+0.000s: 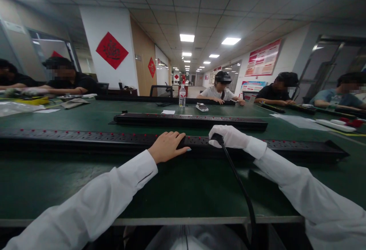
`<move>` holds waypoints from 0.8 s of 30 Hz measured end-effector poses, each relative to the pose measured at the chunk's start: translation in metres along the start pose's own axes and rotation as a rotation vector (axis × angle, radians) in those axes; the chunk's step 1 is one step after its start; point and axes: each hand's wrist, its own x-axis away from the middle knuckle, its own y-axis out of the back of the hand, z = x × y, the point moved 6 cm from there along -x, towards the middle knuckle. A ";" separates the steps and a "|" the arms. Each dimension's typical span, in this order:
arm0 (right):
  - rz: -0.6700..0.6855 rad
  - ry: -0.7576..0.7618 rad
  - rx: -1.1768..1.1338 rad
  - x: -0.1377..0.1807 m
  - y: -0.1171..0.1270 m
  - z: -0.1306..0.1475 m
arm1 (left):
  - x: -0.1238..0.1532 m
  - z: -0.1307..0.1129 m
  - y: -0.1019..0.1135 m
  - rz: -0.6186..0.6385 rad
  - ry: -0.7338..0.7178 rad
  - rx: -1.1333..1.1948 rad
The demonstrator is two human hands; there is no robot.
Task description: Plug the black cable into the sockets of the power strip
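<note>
A long black power strip [85, 140] with red switches lies across the green table [171, 189] in front of me. My left hand [168, 146], bare, rests on top of the strip near its middle, fingers curled over its front edge. My right hand [230, 136], in a white glove, is closed on a black plug [217, 138] pressed against the strip just right of the left hand. The plug's black cable [243, 193] runs down over the table's front edge.
A second black power strip [190, 121] lies farther back, a third [160, 99] beyond it. A water bottle [182, 96] and a phone [202, 107] stand mid-table. Several other people sit around the far and side edges.
</note>
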 end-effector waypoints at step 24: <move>-0.025 -0.072 0.041 0.030 0.016 -0.026 | 0.001 -0.004 0.003 -0.035 -0.040 -0.006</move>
